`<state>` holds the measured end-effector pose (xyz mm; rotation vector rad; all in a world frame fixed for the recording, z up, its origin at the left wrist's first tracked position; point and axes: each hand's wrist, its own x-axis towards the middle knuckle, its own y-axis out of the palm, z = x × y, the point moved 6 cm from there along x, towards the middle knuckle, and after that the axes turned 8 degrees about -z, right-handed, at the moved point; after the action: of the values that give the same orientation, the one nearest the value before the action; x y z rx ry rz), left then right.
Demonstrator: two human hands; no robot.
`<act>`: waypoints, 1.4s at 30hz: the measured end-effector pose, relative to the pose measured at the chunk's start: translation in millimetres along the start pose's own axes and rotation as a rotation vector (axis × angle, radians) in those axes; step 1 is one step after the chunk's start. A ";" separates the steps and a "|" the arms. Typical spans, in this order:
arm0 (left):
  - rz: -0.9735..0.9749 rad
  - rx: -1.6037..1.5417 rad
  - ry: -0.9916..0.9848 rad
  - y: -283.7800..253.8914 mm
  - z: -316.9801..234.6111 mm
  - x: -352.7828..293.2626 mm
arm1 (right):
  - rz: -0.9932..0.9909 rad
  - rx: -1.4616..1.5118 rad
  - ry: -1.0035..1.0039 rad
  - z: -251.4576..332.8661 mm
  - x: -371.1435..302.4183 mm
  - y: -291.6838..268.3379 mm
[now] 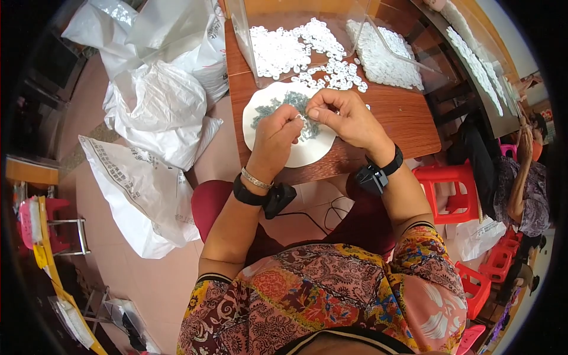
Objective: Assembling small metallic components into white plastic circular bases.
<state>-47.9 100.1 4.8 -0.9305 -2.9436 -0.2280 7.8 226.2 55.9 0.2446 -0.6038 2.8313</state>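
Note:
Both hands meet over a white scalloped plate (253, 135) heaped with small grey, see-through pieces (290, 102). My left hand (273, 137) is closed, with a small white plastic piece (303, 120) showing at its fingertips. Just to the right, my right hand (349, 118) pinches thumb against forefinger; whatever lies between them is too small to make out. Beyond the plate, many small white plastic parts with holes (278, 50) are piled in a clear bin and spill onto the table (396, 121).
At the back right, white parts lie in tidy rows (384, 59). Large white sacks (157, 112) crowd the floor on the left. A red stool (449, 186) stands right of the table. Another person (523, 183) sits at the far right. A black cable (307, 219) hangs below the table.

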 end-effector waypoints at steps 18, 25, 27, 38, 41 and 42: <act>-0.044 0.278 0.190 -3.8 -12.3 -3.7 | 0.016 -0.100 0.001 -0.5 -2.6 10.8; -0.013 0.216 0.156 -3.0 -10.2 -3.7 | 0.070 0.092 0.134 -5.9 -2.3 11.9; 0.002 0.100 0.011 -1.7 -5.5 -3.6 | 0.095 0.208 0.150 -15.0 -0.5 11.8; -0.058 0.303 0.211 3.1 -16.7 -7.9 | 0.134 0.196 0.126 -10.8 -3.0 8.2; -0.069 0.335 0.234 5.9 -18.5 -10.2 | 0.079 -0.062 0.073 -4.1 -5.1 4.5; -0.081 0.345 0.241 6.0 -19.3 -11.1 | 0.060 -0.100 0.048 -4.6 -5.4 5.2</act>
<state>-35.3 95.7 23.6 -0.6843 -2.6799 0.1517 11.1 222.4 48.7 0.1423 -0.7519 2.8441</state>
